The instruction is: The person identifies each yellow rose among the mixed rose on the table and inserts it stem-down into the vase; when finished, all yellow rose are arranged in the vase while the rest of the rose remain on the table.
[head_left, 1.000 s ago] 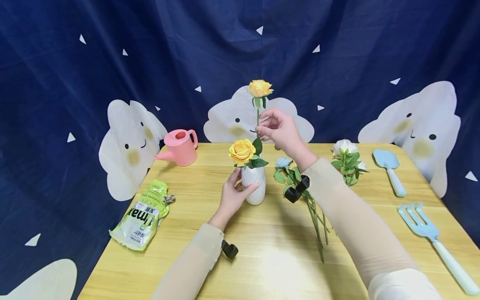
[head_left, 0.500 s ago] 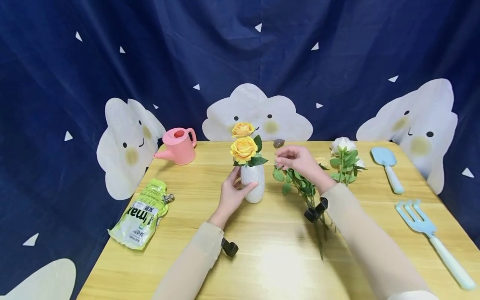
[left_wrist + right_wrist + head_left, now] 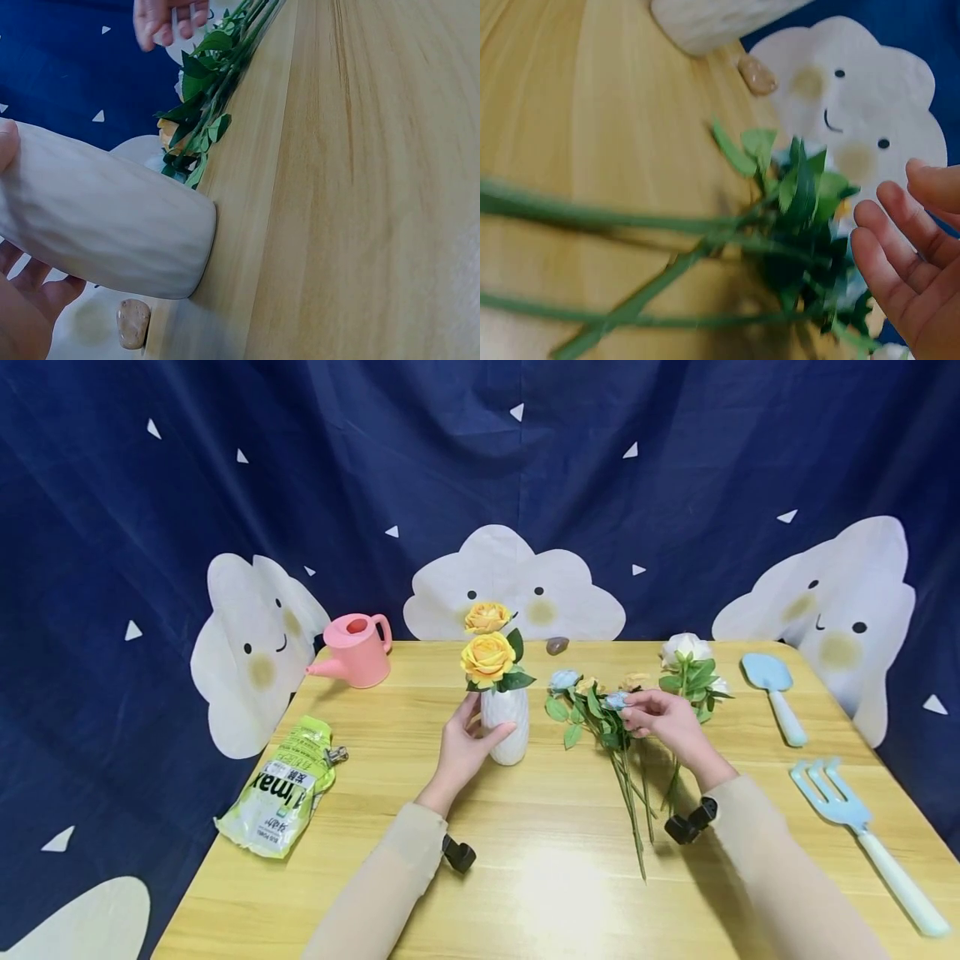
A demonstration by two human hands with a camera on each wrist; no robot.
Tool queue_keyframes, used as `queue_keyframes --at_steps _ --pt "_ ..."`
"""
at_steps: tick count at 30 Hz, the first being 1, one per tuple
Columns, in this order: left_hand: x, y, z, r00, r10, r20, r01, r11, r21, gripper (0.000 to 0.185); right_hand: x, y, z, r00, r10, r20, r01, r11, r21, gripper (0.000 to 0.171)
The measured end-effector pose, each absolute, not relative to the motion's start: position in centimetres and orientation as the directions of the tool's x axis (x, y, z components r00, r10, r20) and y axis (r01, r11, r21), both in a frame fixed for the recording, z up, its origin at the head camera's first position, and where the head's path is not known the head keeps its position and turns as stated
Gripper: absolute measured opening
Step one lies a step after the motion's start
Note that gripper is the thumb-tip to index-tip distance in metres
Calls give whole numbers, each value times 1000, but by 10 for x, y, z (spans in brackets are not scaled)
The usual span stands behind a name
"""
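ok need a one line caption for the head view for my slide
Left hand holds a white vase with two yellow roses while the right hand reaches the loose flowers lying on the wooden table.

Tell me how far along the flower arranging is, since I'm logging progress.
Done: two yellow roses stand in the vase, which the left hand grips. In hand: the right hand reaches the loose flowers lying on the table, fingers at a blue bloom; no firm grip shows. Left: those stems and the white roses lie outside the vase.
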State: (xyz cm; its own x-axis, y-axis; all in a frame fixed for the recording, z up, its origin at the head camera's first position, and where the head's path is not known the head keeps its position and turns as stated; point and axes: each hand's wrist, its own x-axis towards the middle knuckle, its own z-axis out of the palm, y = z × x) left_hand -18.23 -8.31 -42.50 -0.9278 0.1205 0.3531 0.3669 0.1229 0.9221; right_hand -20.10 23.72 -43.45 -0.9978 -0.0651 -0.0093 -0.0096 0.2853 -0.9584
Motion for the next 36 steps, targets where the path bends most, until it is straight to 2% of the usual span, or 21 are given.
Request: queue_keyframes --at_steps 5,12,22,28,36 --pt "-183 -83 -426 -929 117 351 364 117 924 69 -189 251 -442 -1000 -16 -18 13 281 -960 35" --pt "-183 -81 -428 -929 122 349 362 115 925 70 -169 255 -452 -995 29 -96 100 384 -918 28" --pt "-183 -83 -428 -934 114 337 351 126 928 69 -168 239 -461 -980 97 -176 201 475 -857 27" --pt "-183 -83 -429 -936 113 332 344 114 932 71 -171 234 -464 -971 99 -218 239 463 -854 32" --pt "-184 -82 -431 -937 114 331 343 108 933 71 -173 237 -463 -958 146 -249 285 343 -895 36"
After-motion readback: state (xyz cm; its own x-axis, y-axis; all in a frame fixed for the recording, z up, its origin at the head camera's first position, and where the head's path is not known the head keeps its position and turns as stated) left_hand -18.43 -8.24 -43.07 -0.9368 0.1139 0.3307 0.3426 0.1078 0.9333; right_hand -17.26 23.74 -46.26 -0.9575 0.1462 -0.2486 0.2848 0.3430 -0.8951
